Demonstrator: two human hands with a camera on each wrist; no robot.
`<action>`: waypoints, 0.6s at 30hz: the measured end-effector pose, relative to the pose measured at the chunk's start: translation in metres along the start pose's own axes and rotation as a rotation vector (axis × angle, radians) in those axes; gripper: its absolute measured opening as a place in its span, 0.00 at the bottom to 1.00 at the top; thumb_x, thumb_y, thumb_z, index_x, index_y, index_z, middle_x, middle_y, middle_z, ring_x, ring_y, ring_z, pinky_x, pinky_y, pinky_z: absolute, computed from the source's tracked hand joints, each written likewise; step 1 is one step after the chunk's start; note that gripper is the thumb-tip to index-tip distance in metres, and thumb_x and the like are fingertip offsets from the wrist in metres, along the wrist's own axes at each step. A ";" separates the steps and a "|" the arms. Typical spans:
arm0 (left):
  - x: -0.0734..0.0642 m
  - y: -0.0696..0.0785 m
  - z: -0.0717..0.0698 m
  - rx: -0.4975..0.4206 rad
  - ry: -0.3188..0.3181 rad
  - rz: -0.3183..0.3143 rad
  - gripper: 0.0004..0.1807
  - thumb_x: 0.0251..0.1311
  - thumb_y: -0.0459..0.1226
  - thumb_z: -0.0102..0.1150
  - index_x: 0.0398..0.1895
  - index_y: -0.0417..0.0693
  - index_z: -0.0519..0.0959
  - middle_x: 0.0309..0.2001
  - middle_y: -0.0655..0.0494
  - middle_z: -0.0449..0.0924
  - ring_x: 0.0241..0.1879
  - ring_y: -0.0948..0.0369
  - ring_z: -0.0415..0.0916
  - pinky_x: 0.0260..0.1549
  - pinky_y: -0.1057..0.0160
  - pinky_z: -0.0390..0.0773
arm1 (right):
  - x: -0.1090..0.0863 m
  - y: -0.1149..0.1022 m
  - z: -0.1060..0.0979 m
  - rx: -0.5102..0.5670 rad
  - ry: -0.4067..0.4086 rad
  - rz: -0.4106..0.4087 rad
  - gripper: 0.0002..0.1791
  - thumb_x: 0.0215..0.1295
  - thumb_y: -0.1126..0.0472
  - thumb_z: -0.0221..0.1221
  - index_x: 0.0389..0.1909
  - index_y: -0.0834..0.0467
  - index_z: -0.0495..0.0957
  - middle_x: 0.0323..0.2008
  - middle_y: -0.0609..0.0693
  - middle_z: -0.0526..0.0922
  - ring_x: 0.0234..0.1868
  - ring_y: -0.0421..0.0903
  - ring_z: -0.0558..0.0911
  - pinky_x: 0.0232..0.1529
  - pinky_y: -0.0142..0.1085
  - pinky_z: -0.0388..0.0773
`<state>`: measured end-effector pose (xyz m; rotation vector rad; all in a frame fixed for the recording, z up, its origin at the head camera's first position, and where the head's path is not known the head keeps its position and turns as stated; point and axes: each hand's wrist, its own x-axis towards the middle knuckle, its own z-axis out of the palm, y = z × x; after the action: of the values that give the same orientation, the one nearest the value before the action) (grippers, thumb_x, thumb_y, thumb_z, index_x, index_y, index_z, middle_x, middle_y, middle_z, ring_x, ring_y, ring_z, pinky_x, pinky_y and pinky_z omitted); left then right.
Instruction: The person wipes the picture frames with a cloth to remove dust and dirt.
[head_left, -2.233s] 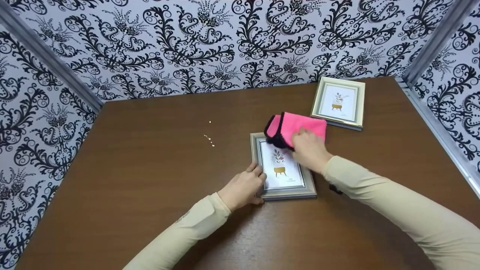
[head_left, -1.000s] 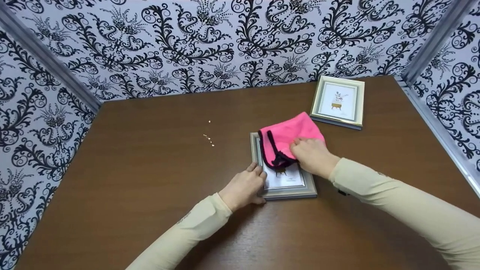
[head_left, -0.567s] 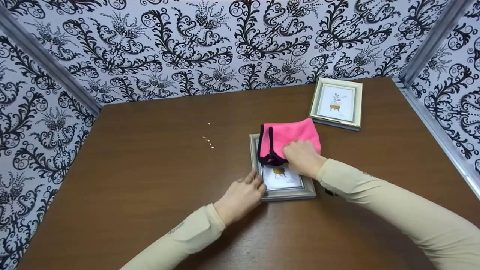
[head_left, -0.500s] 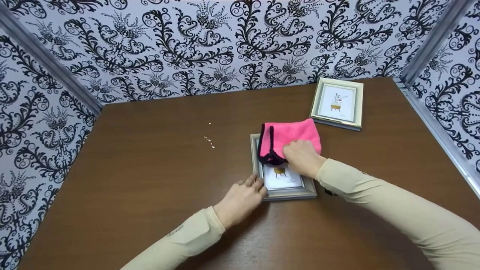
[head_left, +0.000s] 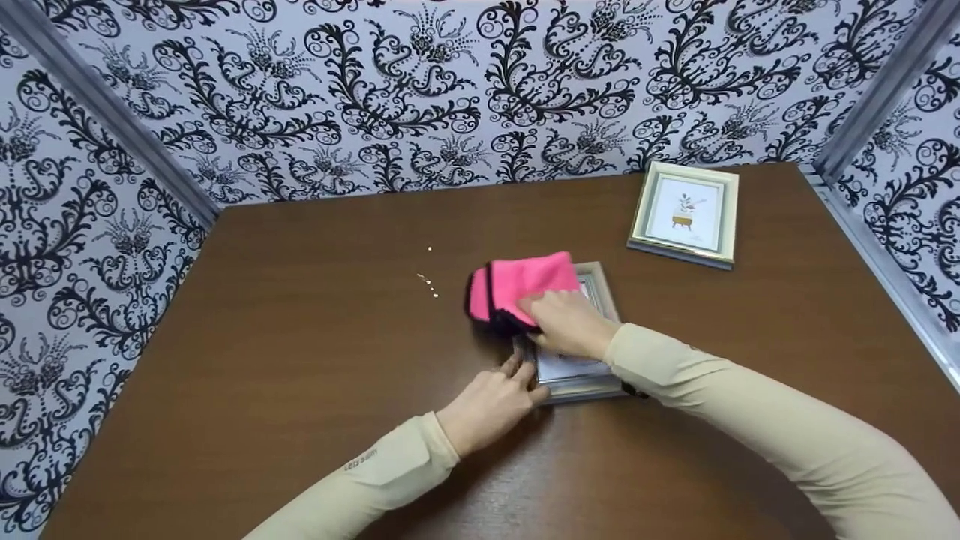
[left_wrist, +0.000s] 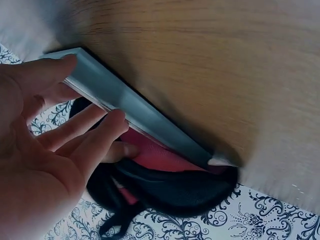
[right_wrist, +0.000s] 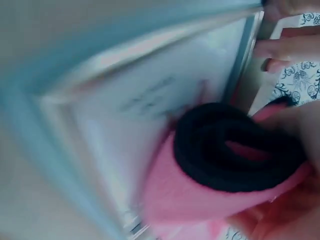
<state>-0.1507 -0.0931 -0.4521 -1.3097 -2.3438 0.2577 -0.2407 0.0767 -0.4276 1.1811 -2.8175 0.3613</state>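
Observation:
A pink cloth [head_left: 532, 277] with black edging is bunched in my right hand [head_left: 568, 324]. It lies across the upper left part of a picture frame [head_left: 602, 289] and hangs past the frame's left edge. My left hand [head_left: 491, 405] touches the frame's lower left corner with its fingers. In the left wrist view, its thumb and fingers lie along the frame's side [left_wrist: 115, 97], beside the cloth [left_wrist: 165, 185]. From the right wrist, the folded cloth [right_wrist: 200, 185] shows pressed against the frame's glass, blurred. Most of the picture is hidden by the cloth and right hand.
A second picture frame [head_left: 684, 214] with a plant print lies at the table's back right. Several small pale specks [head_left: 429, 282] are on the brown table [head_left: 315, 322] left of the cloth. Patterned walls [head_left: 405, 97] stand behind and at both sides.
My right hand has swept the cloth leftward over the frame, uncovering its upper right corner. My left hand stays by the lower left corner, its fingers slightly shifted. The head view has moved slightly.

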 end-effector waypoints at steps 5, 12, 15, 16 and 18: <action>0.003 0.000 -0.001 0.021 -0.002 0.015 0.06 0.53 0.44 0.65 0.31 0.57 0.79 0.32 0.54 0.76 0.30 0.58 0.76 0.18 0.65 0.76 | -0.011 0.021 -0.006 0.112 -0.114 -0.180 0.22 0.52 0.70 0.64 0.51 0.65 0.77 0.49 0.59 0.81 0.52 0.57 0.79 0.54 0.50 0.73; 0.005 0.002 -0.004 0.055 -0.039 0.007 0.02 0.57 0.43 0.61 0.30 0.58 0.78 0.31 0.55 0.76 0.34 0.56 0.79 0.14 0.66 0.74 | -0.036 0.048 -0.020 -0.085 -0.159 -0.224 0.29 0.48 0.70 0.68 0.56 0.61 0.78 0.57 0.57 0.78 0.60 0.57 0.73 0.58 0.53 0.70; 0.006 0.003 -0.005 0.082 -0.055 0.010 0.01 0.56 0.40 0.61 0.31 0.58 0.79 0.35 0.53 0.80 0.42 0.52 0.81 0.14 0.66 0.76 | -0.047 0.046 -0.021 -0.258 -0.090 -0.137 0.20 0.49 0.70 0.66 0.47 0.61 0.81 0.49 0.56 0.82 0.52 0.57 0.78 0.49 0.52 0.76; 0.006 0.004 -0.005 0.092 -0.060 0.015 0.02 0.56 0.39 0.61 0.32 0.58 0.79 0.36 0.52 0.81 0.44 0.51 0.81 0.15 0.66 0.76 | -0.050 0.043 -0.021 -0.307 -0.072 -0.095 0.17 0.49 0.71 0.65 0.43 0.61 0.81 0.45 0.57 0.82 0.48 0.58 0.79 0.45 0.51 0.77; 0.006 0.005 -0.005 0.108 -0.068 0.022 0.03 0.56 0.38 0.60 0.33 0.57 0.80 0.37 0.50 0.81 0.44 0.50 0.81 0.15 0.66 0.77 | -0.054 0.034 -0.019 -0.391 -0.047 -0.002 0.12 0.48 0.71 0.64 0.37 0.63 0.81 0.37 0.58 0.82 0.41 0.57 0.79 0.36 0.49 0.78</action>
<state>-0.1472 -0.0851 -0.4475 -1.2943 -2.3370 0.4352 -0.2269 0.1420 -0.4233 1.1141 -2.7457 -0.2140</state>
